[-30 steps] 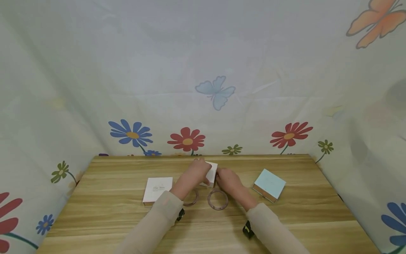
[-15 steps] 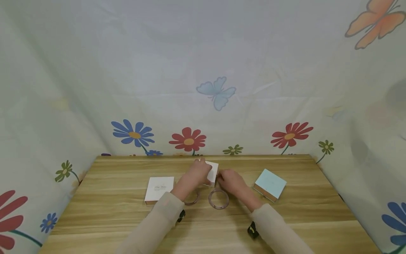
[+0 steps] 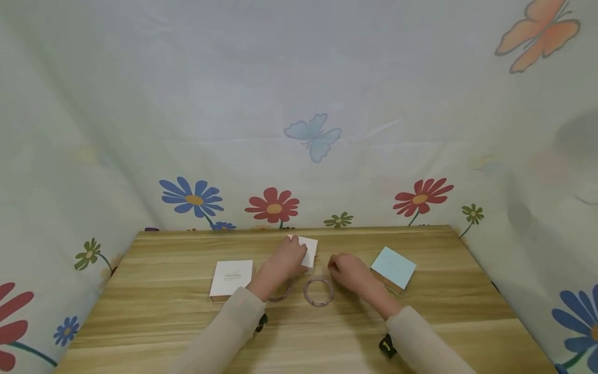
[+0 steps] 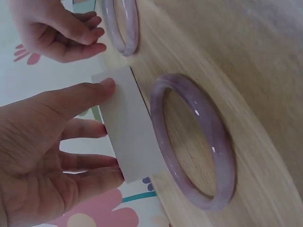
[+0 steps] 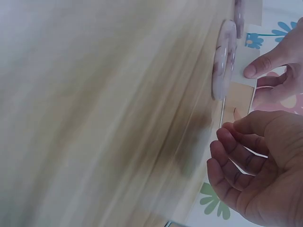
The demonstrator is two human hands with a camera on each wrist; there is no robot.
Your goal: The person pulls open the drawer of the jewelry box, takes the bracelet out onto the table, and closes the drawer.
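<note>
My left hand (image 3: 285, 257) grips a small white box (image 3: 309, 252) near the back middle of the table. In the left wrist view the thumb presses one edge of the box (image 4: 130, 125) and the fingertips another. My right hand (image 3: 352, 272) is apart from the box, just to its right, fingers loosely curled with nothing seen between them. A tan side of the box (image 5: 239, 98) with a small tab faces the right hand in the right wrist view. Two lilac bangles lie in front: one bangle (image 4: 220, 156) by the left wrist, another bangle (image 3: 332, 293) between the hands.
A white box with printed lettering (image 3: 231, 280) lies left of the left forearm. Right of the right hand lies a light blue box (image 3: 394, 267) with a brown side. Behind the wooden table (image 3: 154, 322) hangs a cloth (image 3: 224, 104) printed with flowers and butterflies.
My right hand has drawn away from the white box, to the right and slightly toward me. The left hand stays on the box. The whole head view has shifted slightly.
</note>
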